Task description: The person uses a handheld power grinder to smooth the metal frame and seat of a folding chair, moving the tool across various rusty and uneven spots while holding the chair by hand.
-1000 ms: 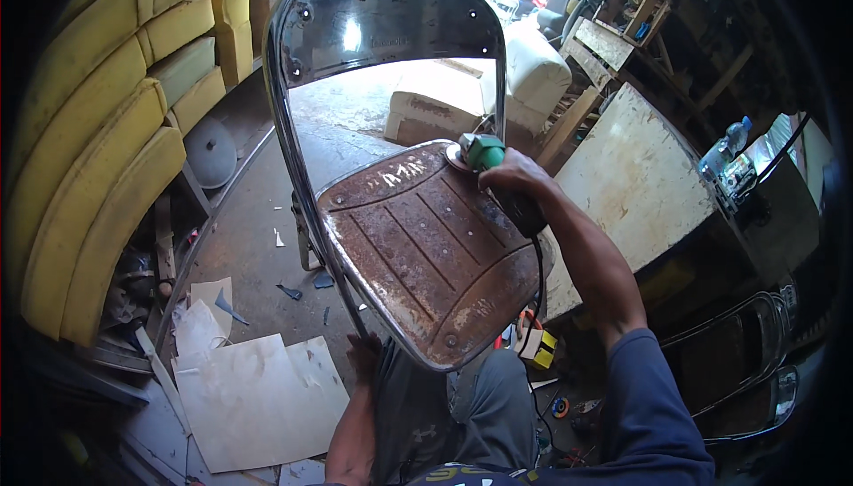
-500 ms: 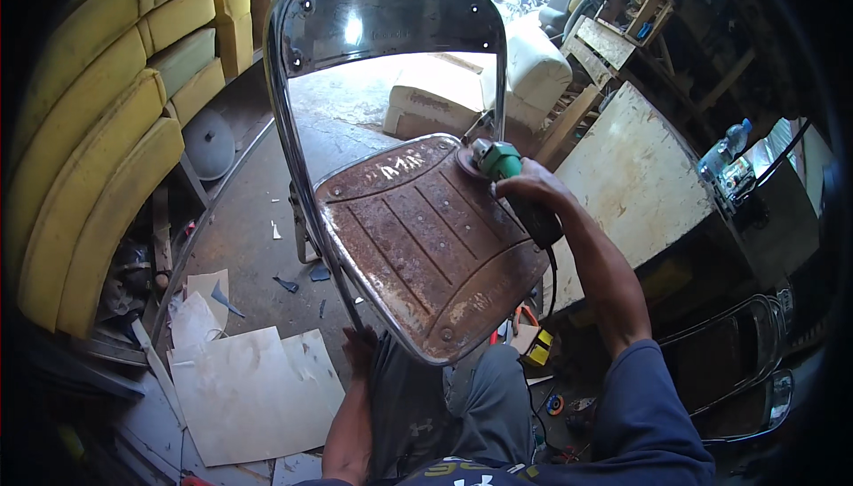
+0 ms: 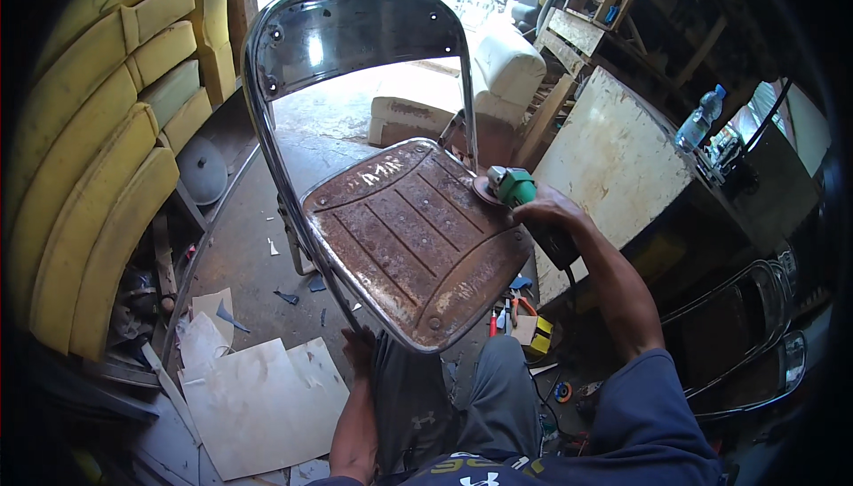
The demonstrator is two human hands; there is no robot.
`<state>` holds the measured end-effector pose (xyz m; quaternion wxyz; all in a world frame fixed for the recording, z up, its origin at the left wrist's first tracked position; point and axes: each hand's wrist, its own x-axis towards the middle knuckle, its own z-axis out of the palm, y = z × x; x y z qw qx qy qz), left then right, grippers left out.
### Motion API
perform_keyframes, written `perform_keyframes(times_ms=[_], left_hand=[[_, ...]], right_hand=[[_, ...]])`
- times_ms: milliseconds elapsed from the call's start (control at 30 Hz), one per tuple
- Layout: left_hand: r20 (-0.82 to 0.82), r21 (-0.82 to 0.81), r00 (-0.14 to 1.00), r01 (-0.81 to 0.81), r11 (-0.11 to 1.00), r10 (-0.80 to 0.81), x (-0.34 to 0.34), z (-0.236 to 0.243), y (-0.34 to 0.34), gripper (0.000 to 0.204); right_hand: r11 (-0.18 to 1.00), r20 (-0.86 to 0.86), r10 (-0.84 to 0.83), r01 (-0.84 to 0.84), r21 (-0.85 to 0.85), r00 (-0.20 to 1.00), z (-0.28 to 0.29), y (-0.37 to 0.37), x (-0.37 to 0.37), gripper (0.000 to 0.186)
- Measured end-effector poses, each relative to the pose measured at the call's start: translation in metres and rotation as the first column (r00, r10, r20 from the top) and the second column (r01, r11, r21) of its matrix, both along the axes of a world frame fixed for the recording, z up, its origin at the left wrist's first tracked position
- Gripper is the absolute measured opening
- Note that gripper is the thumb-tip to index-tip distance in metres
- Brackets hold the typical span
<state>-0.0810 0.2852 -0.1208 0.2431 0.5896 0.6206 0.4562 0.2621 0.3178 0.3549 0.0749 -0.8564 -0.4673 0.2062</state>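
A metal folding chair (image 3: 404, 242) stands tilted before me, its seat brown with rust and its tubular frame shiny. The black backrest (image 3: 355, 37) has screw holes at its corners. My right hand (image 3: 549, 208) is closed around a green and black angle grinder (image 3: 515, 187). The grinder's disc lies at the right edge of the seat, seemingly touching it. At the seat's lower left, my left hand (image 3: 359, 350) grips the chair's frame tube, its fingers partly in shadow.
Yellow foam cushions (image 3: 98, 175) are stacked at left. Cardboard sheets (image 3: 262, 406) lie on the floor. At right are a worn white cabinet (image 3: 613, 175) with a plastic bottle (image 3: 700, 117) and more chair frames (image 3: 737, 335). Several hand tools (image 3: 515, 313) lie by my knee. A torn pale sofa (image 3: 498, 73) stands behind.
The grinder and my right hand have moved along the seat's right edge toward me. The whole view has shifted slightly; my left hand stays at the frame.
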Motion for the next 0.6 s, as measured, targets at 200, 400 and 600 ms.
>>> perform_keyframes(times_ms=[200,400,600], left_hand=[[-0.029,-0.100,1.000,-0.004,0.995,0.001,0.000,-0.001,0.001,0.046],[0.111,-0.163,0.992,0.082,0.983,-0.064,-0.017,-0.016,0.017,0.045],[0.095,-0.187,0.989,0.130,0.974,-0.113,-0.010,-0.016,0.017,0.039]], right_hand=[[0.999,-0.054,-0.013,0.016,0.038,0.998,0.000,-0.070,0.009,0.074],[0.994,0.073,-0.114,0.114,0.004,0.991,-0.006,-0.120,0.000,0.085],[0.991,0.114,-0.114,0.122,-0.061,0.987,-0.006,-0.165,-0.037,0.091]])
